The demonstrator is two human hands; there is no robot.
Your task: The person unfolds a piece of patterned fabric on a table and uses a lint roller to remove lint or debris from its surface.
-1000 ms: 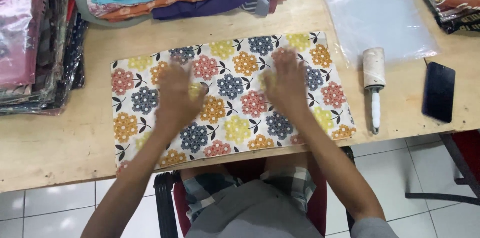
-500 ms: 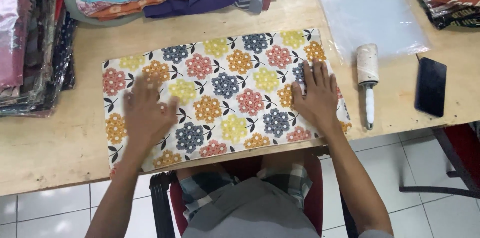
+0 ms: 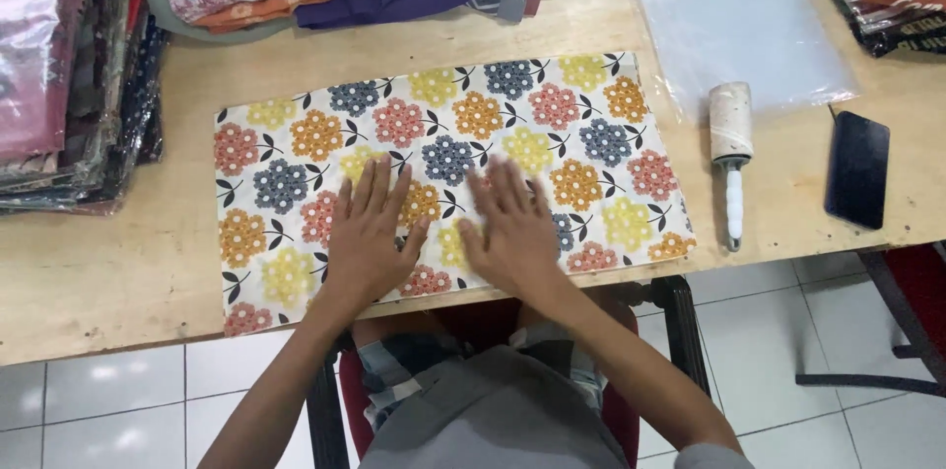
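Both of your hands lie flat, fingers spread, gripping nothing: left hand [image 3: 367,233] and right hand [image 3: 510,228] press side by side on the flowered cloth [image 3: 443,168], spread along the desk [image 3: 108,262] front edge. You seem to be smoothing it; sweep outward evenly, clear of the lint roller [image 3: 731,149].

Your left hand [image 3: 367,237] and right hand [image 3: 512,230] lie flat, fingers spread, side by side on the flowered cloth [image 3: 443,168] spread over the wooden table [image 3: 99,262]. A lint roller [image 3: 731,149] and a dark phone [image 3: 857,169] rest to its right, below a clear plastic bag [image 3: 734,21].
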